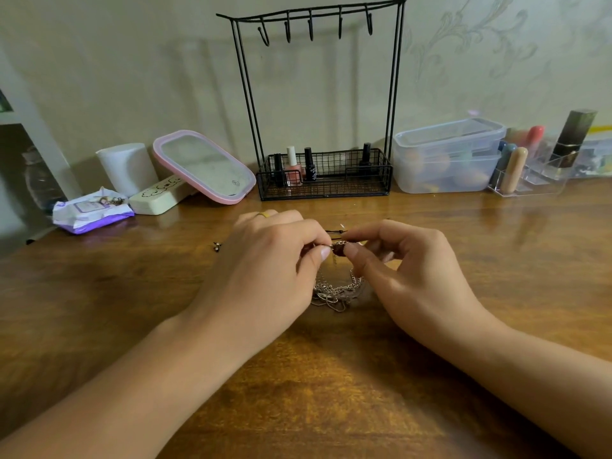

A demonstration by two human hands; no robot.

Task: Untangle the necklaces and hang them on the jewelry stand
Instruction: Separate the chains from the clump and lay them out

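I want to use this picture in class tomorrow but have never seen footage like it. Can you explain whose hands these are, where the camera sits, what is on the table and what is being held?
There is one picture, taken by a camera worn on a person's head, looking down at their own bare hands. The left hand and right hand pinch a knot of tangled necklaces between fingertips; the chains droop onto the wooden table. Behind stands a black wire jewelry stand with empty hooks and nail polish bottles in its basket. To its left are a pink-framed mirror and a wipes packet; to its right, a clear plastic box.
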